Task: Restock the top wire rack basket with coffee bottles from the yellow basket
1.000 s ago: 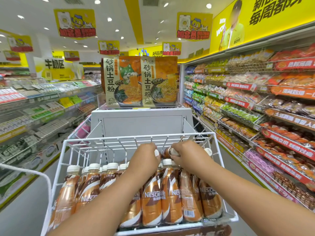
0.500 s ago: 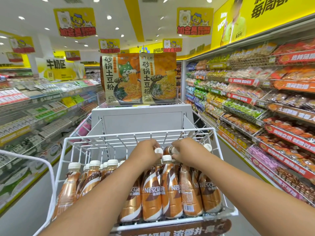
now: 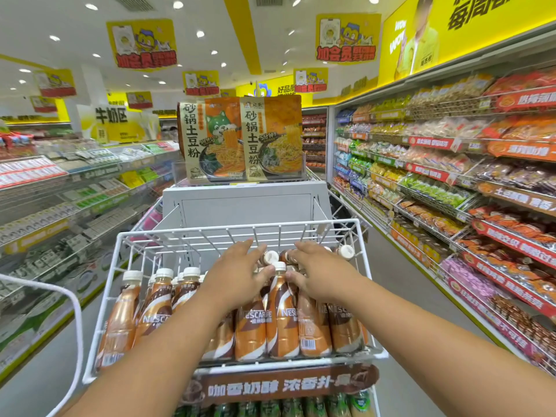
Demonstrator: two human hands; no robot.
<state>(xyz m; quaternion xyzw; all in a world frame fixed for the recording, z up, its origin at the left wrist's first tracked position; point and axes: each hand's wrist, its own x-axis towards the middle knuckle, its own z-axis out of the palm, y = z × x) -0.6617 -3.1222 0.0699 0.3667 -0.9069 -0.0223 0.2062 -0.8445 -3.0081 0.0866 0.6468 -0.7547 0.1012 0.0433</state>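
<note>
Bottles of coffee stand upright in the white wire rack basket before us, brown and orange with white caps, packed in rows at its front and right side. A smaller group stands at the left, and the basket's far back corner on that side holds none. Our left hand lies over the middle bottles, fingers now stretched forward and relaxed, thumb touching the neck of one bottle. Our right hand mirrors it just beside, fingers straight and reaching toward the back row, thumb near the same bottle. Half a second ago both hands were curled over the caps; they have since opened out and lifted slightly, gripping nothing. The bottles beneath have not shifted. Behind the basket stand two orange noodle packs on a grey display. A brown sign hangs under the basket's front edge. Stocked shelves line the aisle at right.
</note>
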